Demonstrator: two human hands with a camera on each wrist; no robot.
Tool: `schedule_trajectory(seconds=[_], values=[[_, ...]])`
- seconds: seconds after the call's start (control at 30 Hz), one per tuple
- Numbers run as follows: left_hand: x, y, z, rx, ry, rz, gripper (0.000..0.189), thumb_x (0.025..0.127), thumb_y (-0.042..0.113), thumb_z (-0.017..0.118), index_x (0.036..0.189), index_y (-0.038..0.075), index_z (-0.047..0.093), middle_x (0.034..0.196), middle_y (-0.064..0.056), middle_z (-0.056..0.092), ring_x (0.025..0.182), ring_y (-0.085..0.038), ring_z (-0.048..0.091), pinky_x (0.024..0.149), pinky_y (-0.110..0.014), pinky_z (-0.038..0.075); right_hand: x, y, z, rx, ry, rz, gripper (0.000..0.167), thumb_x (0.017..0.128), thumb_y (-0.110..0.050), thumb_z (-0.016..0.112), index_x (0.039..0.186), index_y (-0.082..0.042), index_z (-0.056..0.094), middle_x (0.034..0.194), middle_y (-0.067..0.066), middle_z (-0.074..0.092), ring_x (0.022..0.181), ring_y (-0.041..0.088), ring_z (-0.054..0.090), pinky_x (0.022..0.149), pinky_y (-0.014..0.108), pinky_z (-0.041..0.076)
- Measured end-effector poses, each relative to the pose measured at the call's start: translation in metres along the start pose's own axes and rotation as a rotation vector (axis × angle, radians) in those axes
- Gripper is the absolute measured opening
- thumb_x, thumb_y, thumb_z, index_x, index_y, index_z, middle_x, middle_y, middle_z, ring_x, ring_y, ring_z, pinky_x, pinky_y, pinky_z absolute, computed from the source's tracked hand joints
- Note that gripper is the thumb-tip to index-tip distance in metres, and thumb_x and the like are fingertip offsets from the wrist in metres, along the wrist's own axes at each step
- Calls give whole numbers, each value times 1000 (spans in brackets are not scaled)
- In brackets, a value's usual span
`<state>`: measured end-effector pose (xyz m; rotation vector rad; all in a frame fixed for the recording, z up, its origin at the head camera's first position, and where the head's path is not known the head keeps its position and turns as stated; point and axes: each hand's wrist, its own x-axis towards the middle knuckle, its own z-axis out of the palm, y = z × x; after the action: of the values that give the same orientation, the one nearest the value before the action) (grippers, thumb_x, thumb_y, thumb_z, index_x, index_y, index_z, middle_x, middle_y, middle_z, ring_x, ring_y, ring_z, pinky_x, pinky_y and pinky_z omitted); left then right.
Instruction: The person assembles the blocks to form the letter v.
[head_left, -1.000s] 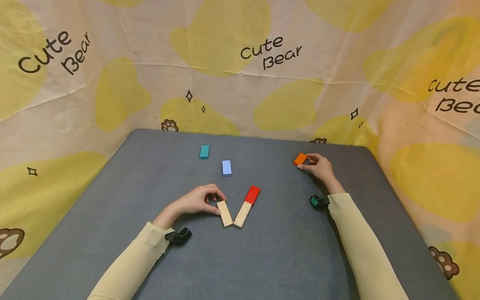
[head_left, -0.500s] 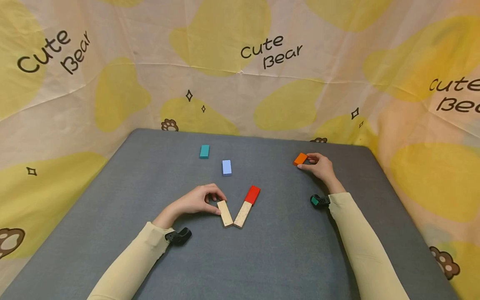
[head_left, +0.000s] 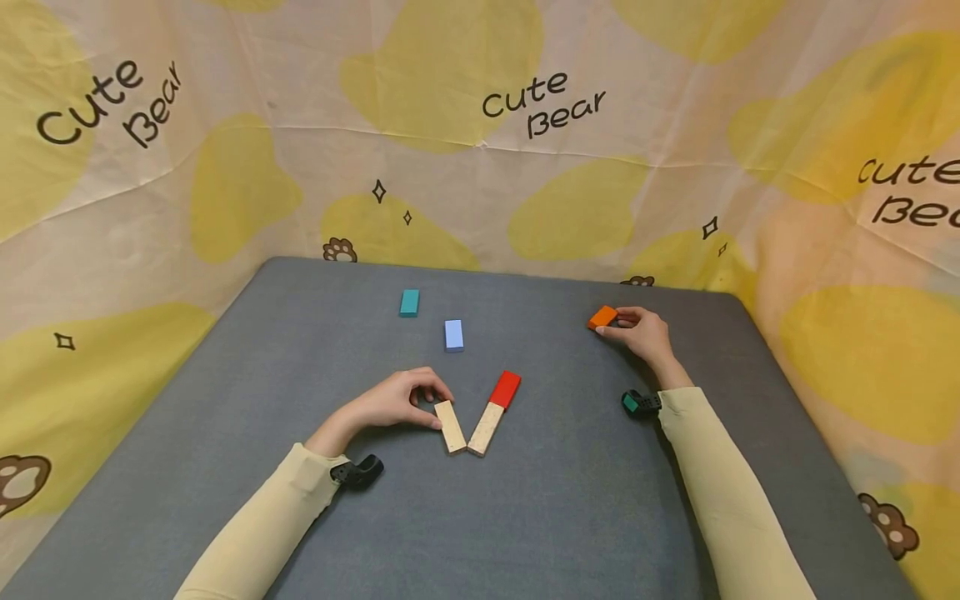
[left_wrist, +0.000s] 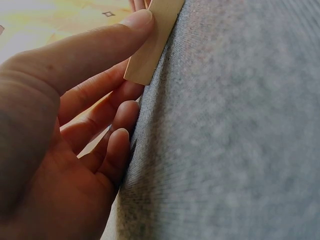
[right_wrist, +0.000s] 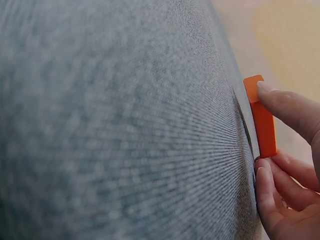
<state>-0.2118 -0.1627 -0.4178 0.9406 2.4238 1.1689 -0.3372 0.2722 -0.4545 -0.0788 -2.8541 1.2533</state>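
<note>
My left hand (head_left: 392, 402) pinches a plain wooden block (head_left: 450, 427) between thumb and fingers. In the left wrist view the thumb presses one side of this wooden block (left_wrist: 152, 47), low over the cloth. A second plain wooden block (head_left: 485, 430) lies close by, their near ends almost meeting in a V. The red block (head_left: 506, 390) continues the V's right arm, end against end. At the far right, my right hand (head_left: 643, 335) grips an orange block (head_left: 602, 317). Thumb and fingers hold the orange block (right_wrist: 265, 127) at its ends in the right wrist view.
A light blue block (head_left: 453, 335) lies beyond the V, and a teal block (head_left: 408, 303) sits farther back to its left. All rest on a grey cloth-covered table (head_left: 540, 517). A patterned curtain (head_left: 450, 100) stands behind the table and along its sides.
My right hand and the orange block have shifted very slightly to the right. The left hand and the other blocks look unmoved.
</note>
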Motion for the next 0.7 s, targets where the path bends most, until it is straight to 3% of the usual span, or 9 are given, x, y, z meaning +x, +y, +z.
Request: schedule_trajectory(seconds=[0.7], values=[[-2,1,0,4,1,-5,35,77,12,79,108,3,68,104,-15,62,92,-34,55,72,-36,46,-13,-11,-4,0,28,-41,75,73,-49,77,128,-2,55,120,19,64,109,32,62,91,43,49]])
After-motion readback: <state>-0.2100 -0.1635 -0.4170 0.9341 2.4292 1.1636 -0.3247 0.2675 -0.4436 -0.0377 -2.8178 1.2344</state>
